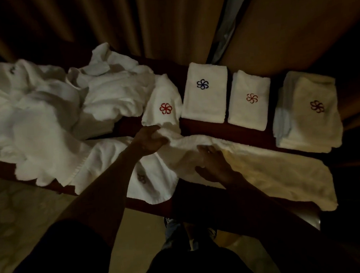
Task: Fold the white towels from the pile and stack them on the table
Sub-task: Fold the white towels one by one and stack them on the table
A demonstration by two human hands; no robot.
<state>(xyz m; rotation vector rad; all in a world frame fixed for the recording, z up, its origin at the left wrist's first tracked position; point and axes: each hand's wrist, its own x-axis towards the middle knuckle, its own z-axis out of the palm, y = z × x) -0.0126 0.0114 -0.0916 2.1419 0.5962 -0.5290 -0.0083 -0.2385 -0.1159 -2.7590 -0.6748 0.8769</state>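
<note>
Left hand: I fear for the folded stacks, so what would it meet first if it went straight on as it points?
Probably the towel with the red logo, lying just beyond the left hand, which grips the edge of the spread towel. The folded blue-logo towel comes after that; depth is unclear.

Looks like a hotel room or housekeeping corner, dimly lit. Evidence: dark red wooden table (204,127) loaded with white linen, all with the same embroidered pinwheel logo. The folded towels (206,104) sit in a row along the table's far edge, with a loose pile (44,117) on its left end. Heavy pleated curtains (144,20) hang right behind the table. Pale patterned floor (18,205) below its near edge.
</note>
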